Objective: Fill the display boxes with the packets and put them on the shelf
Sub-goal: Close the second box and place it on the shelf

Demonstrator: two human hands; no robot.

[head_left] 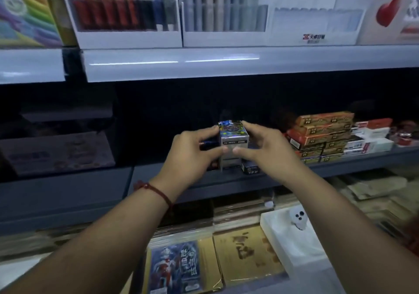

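Our hands are reaching forward side by side and holding one small display box point(233, 138) between them. Our left hand point(192, 150) is gripping the box's left side, with the forefinger curling over the top edge and the thumb pressing on the front face. Our right hand point(258, 146) is mirroring it on the right side, with the forefinger lying on the top corner, the thumb pressing the front and the other fingers loosely curled. The two thumb tips are almost meeting on the front of the box. A red string bracelet point(156, 190) is circling our left wrist.

The box is silvery with a glinting, rainbow-sheen top. It is standing upright on the dark grey middle shelf point(158, 180), near the front edge. We cannot tell whether packets are sitting inside it. Dark boxes point(249, 167) are sitting just beside it, partly hidden by our hands. Further right on the same shelf, a stack of orange and red cartons point(322, 135) is resting.

Above, white trays of pens point(127, 14) are standing in a row. Below the middle shelf, colourful card packets point(174, 268), a gold packet point(244, 253) and a white block point(294, 243) carrying a small skull-like figure point(298, 217) are lying.
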